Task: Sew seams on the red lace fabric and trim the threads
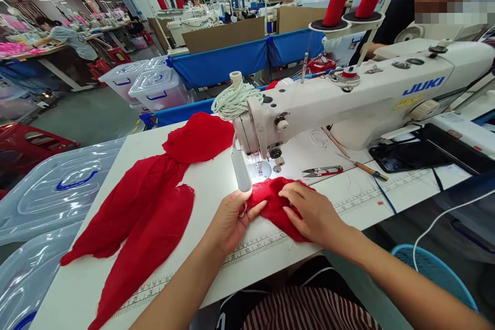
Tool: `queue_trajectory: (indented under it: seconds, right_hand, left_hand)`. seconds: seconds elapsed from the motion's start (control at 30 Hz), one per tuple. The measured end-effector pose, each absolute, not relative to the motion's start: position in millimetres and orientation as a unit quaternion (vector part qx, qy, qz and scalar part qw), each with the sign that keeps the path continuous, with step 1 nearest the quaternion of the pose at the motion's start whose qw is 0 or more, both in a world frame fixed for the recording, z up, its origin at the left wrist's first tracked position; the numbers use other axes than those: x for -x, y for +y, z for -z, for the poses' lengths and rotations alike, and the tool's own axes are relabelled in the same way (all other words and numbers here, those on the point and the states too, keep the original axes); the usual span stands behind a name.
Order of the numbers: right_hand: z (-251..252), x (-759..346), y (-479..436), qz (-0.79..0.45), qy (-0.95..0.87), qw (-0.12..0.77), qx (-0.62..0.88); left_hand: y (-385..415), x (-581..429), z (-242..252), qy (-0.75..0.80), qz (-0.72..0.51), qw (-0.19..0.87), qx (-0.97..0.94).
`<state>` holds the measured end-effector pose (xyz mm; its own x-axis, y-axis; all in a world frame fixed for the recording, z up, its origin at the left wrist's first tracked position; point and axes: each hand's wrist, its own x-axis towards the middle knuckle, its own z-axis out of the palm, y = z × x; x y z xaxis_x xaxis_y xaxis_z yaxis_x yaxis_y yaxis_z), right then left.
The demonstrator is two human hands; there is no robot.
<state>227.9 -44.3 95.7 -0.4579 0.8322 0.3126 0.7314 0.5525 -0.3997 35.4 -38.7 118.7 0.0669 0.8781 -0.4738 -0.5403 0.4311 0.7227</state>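
Note:
In front of the needle of a white sewing machine (309, 108) lies a piece of red lace-edged fabric (276, 206). My left hand (234, 216) pinches its left edge between thumb and fingers, just below the machine's small grey lamp (241, 170). On the fabric's right part rests my right hand (309, 211), its fingers curled and touching the cloth; the fingertips are partly hidden in folds. More red fabric (150, 196) is spread on the white table to the left, in long pieces with a gathered middle.
Thread snips (323, 171), a wooden-handled pointed tool (371, 170) and a black phone (413, 154) lie right of the needle. Lidded plastic boxes (73, 175) stand left of the table. A blue basket (436, 273) is below right. Co-workers sit farther back.

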Motion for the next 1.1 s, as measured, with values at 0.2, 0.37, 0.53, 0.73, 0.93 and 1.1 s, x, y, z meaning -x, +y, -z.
queue_trajectory:
  seconds: [0.2, 0.37, 0.53, 0.73, 0.93, 1.1]
  right_hand:
    - [-108.4, -212.4, -41.4, -0.141, -0.786, 0.408, 0.443]
    - [-107.3, -192.5, -34.9, -0.148, -0.787, 0.364, 0.476]
    - [-103.5, -188.4, -26.6, -0.113, -0.768, 0.315, 0.546]
    - [-101.3, -193.8, -25.3, -0.13, -0.756, 0.389, 0.51]
    - [-102.3, -191.8, -25.2, -0.118, -0.777, 0.382, 0.487]
    - [-109.3, -198.3, -40.8, -0.114, -0.803, 0.398, 0.428]
  left_hand:
    - [-33.6, -40.2, -116.6, 0.461, -0.497, 0.709, -0.195]
    - [-34.8, -40.2, -114.0, 0.467, -0.499, 0.702, -0.199]
    - [-35.1, -40.7, -112.2, 0.459, -0.496, 0.71, -0.197]
    - [-33.7, -40.0, -111.4, 0.47, -0.496, 0.708, -0.179]
    - [-33.9, -38.3, -112.0, 0.464, -0.491, 0.714, -0.186]
    - [-34.3, -36.7, -113.0, 0.468, -0.484, 0.713, -0.196]
